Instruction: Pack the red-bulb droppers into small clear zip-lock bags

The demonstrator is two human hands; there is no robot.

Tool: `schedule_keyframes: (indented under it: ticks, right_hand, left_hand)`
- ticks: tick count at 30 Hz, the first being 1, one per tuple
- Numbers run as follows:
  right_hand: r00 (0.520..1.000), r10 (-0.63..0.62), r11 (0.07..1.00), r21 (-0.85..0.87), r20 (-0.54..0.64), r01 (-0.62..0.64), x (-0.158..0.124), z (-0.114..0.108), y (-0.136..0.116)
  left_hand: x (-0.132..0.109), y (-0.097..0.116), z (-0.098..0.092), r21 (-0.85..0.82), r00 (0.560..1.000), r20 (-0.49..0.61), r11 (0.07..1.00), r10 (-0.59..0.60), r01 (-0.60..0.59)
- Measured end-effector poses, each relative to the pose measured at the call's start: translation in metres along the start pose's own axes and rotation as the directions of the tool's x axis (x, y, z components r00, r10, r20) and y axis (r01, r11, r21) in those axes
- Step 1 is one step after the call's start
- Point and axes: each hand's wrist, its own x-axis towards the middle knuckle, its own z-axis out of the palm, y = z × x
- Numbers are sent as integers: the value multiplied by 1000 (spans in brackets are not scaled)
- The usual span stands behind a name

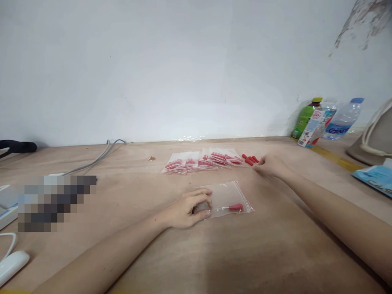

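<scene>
A clear zip bag (222, 196) lies flat in front of me with one red rubbery-looking piece (235, 207) inside, near its right end. My left hand (191, 206) rests on the bag's left edge, fingers curved and apart. Further back to the right, my right hand (268, 165) reaches to a small group of loose red pieces (249, 160); its fingertips are pinched at the nearest one. Left of that group, several filled zip bags (199, 161) overlap in a row, each with red pieces in it.
Bottles (341, 122) and a carton (315, 126) stand at the back right, near a blue packet (375, 179). On the left are a grey cable (92, 163), a blurred-out patch and a white mouse-like object (14, 265). A white wall closes off the table's back.
</scene>
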Motion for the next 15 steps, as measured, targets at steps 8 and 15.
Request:
schedule_keyframes:
  ticks: [8, 15]
  right_hand:
    - [992, 76, 997, -1, 103, -76, -8, -21, -9]
    - [990, -131, 512, 852, -52, 113, -40, -2, -9]
  left_hand:
    - [-1, 1, -1, 79, 999, 53, 997, -8, 4]
    - [0, -1, 0, 97, 998, 66, 995, -23, 17]
